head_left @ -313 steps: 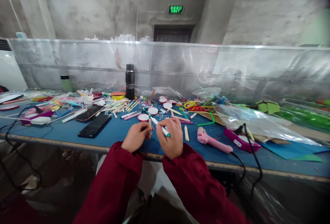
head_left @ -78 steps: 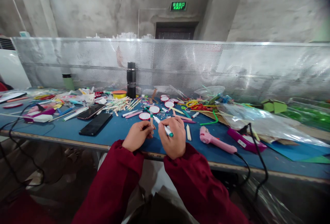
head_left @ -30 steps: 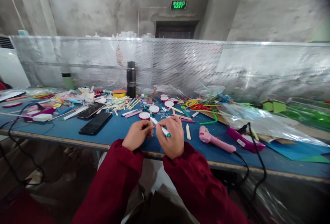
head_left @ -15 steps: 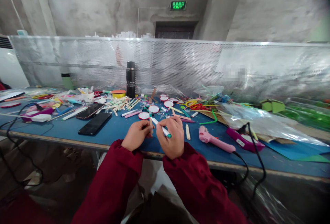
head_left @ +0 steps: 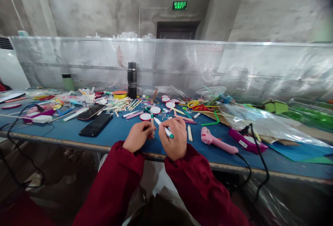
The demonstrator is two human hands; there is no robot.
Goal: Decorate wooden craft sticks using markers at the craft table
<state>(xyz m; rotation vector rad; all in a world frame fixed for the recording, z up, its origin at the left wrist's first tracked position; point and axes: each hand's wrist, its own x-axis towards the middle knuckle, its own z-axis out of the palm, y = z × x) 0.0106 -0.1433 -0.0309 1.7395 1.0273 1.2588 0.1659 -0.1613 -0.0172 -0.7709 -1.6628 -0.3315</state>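
Near the table's front edge, my left hand (head_left: 139, 136) is closed in a pinch on a small wooden craft stick (head_left: 152, 124), held upright, its upper part coloured green. My right hand (head_left: 174, 138) grips a white marker (head_left: 164, 127) with a green end, its tip pointing up and left towards the stick. Whether the tip touches the stick I cannot tell. Just beyond the hands lie round white discs with red rims, such as this disc (head_left: 145, 116). A pale stick (head_left: 189, 133) with a pointed end lies right of my right hand.
A pink glue gun (head_left: 218, 142) and a purple box (head_left: 247, 140) with black cables lie right. Two phones, including a black phone (head_left: 95, 124), lie left. Behind are a pile of craft sticks (head_left: 122, 104), a black bottle (head_left: 132, 80) and a perforated metal screen (head_left: 177, 66).
My right hand and the marker have shifted slightly to the right, with the marker's tip a little farther from the stick. My left hand and the stick hold nearly still.
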